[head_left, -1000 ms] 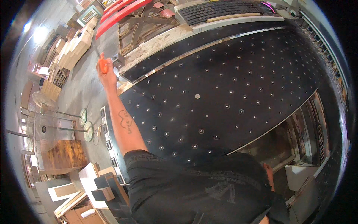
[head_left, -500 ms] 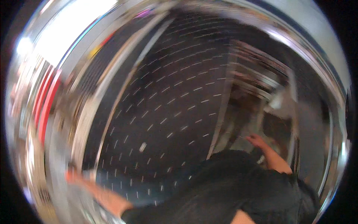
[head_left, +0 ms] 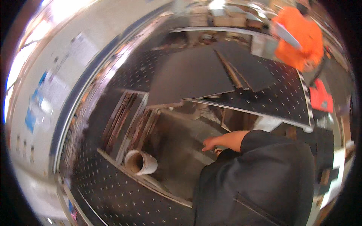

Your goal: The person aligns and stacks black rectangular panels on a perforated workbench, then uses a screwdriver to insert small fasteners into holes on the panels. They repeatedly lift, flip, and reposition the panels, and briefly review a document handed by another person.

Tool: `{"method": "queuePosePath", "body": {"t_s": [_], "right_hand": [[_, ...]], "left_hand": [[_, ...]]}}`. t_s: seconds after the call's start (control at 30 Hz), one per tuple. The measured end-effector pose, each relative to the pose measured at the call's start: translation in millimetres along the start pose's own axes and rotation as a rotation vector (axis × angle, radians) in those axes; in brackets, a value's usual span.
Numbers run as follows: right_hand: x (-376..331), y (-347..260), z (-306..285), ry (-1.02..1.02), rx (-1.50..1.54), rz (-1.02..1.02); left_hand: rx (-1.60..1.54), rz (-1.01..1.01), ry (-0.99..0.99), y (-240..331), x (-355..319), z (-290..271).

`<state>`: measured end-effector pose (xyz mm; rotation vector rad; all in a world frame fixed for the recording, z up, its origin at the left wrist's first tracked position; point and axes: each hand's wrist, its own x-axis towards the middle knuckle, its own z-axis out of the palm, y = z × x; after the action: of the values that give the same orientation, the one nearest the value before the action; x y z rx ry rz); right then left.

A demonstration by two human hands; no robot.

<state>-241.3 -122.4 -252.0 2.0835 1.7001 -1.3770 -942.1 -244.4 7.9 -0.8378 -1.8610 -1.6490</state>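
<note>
My right hand is near the middle of the view, its bare forearm coming from a black sleeve at the right. Its small, soft-edged fingers look loosely apart, and I see nothing held in them. Below the hand is the grey floor, in a gap between dark work surfaces. Above and left of it, large flat dark panels lie overlapping on a black table with white dashes. The hand appears clear of both. My left hand is out of view.
A pale round bucket stands left of the gap, beside long narrow strips. Another black dashed surface lies at lower left. At upper right a person in orange holds a pale flat sheet, near a red object.
The view has swung to a different part of the room. My left hand has gone out of view, and my right hand now appears farther left. The panels, bucket and person have come in.
</note>
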Motion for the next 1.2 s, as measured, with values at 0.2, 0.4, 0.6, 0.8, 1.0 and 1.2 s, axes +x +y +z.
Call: {"method": "queuePosePath", "body": {"t_s": [0.2,0.4,0.6,0.8,1.0,1.2], "right_hand": [[-60,76,32,0.134,0.267,0.125],[-122,136,84,0.544,0.482,0.180],[-221,157,58,0.510,0.776,0.021],[-345,168,-7,0.514,0.772,-0.126],[-450,185,-55,0.643,0.909,-0.435],[-474,224,-76,0.861,1.067,-0.524]], "left_hand": [[-0.698,0.192,-0.820,207,-118,135],[-1.031,0.269,-1.416,333,-244,164],[-1.223,0.049,-1.880,432,-344,131],[-1.235,-0.039,-2.042,509,-414,104],[-1.167,-0.185,-1.953,569,-455,122],[-0.986,-0.637,-1.757,634,-481,204]]}}
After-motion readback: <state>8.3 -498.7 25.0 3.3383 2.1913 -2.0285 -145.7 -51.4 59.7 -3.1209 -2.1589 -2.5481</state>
